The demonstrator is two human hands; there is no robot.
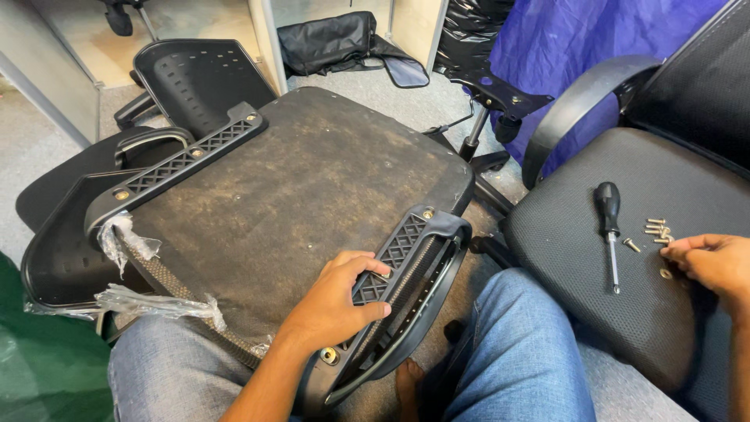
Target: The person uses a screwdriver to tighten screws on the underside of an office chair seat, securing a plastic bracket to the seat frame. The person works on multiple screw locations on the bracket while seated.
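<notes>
An upturned chair seat base (312, 187), dark and scuffed on its underside, lies across the person's lap, resting on both jeans-clad thighs. A black plastic armrest bracket (398, 273) with a lattice pattern sits along the seat base's right edge, and the left hand (336, 301) lies flat on it, fingers curled over the lattice; the grip is closed loosely around the bracket's inner rail. A metal bolt head shows in the bracket just below that hand. A second armrest bracket (183, 160) runs along the far left edge of the seat base, with torn clear plastic wrap (129, 242) hanging from its near end.

To the right, a second chair's mesh seat (594, 312) carries the small parts. The right hand (711, 262) rests on it, fingertips drawn together just beside a small cluster of screws (656, 230); whether it pinches one I cannot tell. A black-handled screwdriver (609, 230) lies just left of the screws, tip pointing towards the person.

Further off, a black chair backrest (199, 78) lies on the grey carpet, and a black bag (328, 39) sits behind it.
</notes>
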